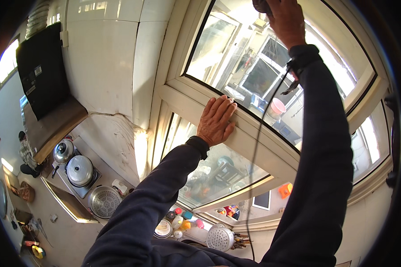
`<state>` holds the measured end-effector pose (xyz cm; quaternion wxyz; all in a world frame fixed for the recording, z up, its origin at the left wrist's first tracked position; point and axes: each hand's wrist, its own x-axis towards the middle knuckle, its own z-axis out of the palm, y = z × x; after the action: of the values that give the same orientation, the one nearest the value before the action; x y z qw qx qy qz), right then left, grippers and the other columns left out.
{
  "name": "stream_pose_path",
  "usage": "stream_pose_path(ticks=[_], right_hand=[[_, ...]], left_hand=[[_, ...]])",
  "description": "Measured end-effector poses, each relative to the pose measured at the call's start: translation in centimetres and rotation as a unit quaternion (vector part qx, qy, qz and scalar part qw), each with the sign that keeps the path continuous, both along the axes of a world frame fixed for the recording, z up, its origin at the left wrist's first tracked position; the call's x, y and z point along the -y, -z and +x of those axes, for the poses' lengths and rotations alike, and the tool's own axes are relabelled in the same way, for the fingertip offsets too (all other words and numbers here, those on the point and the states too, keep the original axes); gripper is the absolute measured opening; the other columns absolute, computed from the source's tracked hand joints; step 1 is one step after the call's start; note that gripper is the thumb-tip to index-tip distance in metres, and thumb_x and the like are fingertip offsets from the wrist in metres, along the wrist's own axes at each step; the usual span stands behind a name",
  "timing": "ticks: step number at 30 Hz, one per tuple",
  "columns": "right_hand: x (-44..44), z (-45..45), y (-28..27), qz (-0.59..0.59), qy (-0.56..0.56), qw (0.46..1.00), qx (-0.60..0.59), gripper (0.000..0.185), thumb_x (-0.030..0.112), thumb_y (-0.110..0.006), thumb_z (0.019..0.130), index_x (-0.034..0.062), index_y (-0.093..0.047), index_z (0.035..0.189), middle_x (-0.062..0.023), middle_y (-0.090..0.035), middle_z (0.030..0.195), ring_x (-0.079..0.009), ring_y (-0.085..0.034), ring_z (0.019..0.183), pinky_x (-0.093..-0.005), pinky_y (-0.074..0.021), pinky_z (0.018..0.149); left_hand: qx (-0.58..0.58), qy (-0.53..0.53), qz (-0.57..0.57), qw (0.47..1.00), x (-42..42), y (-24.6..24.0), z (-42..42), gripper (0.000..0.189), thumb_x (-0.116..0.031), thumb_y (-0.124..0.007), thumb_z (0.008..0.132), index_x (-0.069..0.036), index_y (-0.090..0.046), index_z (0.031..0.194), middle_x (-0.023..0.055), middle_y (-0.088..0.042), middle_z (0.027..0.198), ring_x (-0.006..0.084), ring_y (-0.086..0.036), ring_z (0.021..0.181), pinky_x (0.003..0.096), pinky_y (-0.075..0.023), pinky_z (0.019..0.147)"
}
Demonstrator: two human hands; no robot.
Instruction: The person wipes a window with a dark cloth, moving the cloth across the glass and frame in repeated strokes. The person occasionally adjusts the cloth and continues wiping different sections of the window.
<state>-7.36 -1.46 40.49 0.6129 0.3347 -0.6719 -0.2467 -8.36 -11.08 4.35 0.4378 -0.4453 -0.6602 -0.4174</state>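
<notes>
My left hand (216,120) lies palm down on the pale crossbar (183,93) of a window, fingertips beside the lower edge of the upper glass pane (217,50). It holds nothing. At the top edge of the view, my right hand (287,23) is raised before that pane and grips a dark bundled thing (262,6), possibly a cloth. The picture cuts off part of this hand, and I cannot tell whether the bundle touches the glass. A thin black cable (259,133) hangs from near my right wrist down past the crossbar. Below the crossbar is a lower glass pane (217,173).
Lidded pots (80,171) stand on a stove at left, beside a perforated steamer pan (105,202). Bottles and jars (178,223) and a metal strainer (220,238) line the counter below the window. A person (27,155) crouches at far left. A dark panel (43,66) hangs above the stove.
</notes>
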Motion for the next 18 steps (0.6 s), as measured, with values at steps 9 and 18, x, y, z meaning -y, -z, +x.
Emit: stream_pose_path(ticks=[9,18], right_hand=[[-0.6,-0.7,15.2,0.156,0.062,0.944,0.284,0.015,0.011,-0.067,0.090,0.0127,-0.070,0.105,-0.0057,-0.061,0.137,-0.0262,-0.063,0.115,-0.0396,-0.0519,0.092],[0.7,-0.5,-0.3,-0.104,-0.065,0.984,0.126,0.024,0.002,-0.065,0.085,0.0089,-0.065,0.109,-0.0102,-0.066,0.117,-0.0308,-0.065,0.102,-0.0409,-0.0538,0.085]], left_hand=[[0.009,0.013,0.009,1.000,0.2,-0.1,0.2,0.055,-0.030,-0.055,0.095,-0.005,-0.052,0.144,0.0137,-0.049,0.150,0.0332,-0.039,0.147,0.0515,-0.0216,0.125],[0.006,0.017,0.026,1.000,-0.2,0.0,0.1,0.054,-0.028,-0.056,0.094,-0.006,-0.052,0.143,0.0140,-0.049,0.150,0.0345,-0.039,0.147,0.0525,-0.0216,0.124]])
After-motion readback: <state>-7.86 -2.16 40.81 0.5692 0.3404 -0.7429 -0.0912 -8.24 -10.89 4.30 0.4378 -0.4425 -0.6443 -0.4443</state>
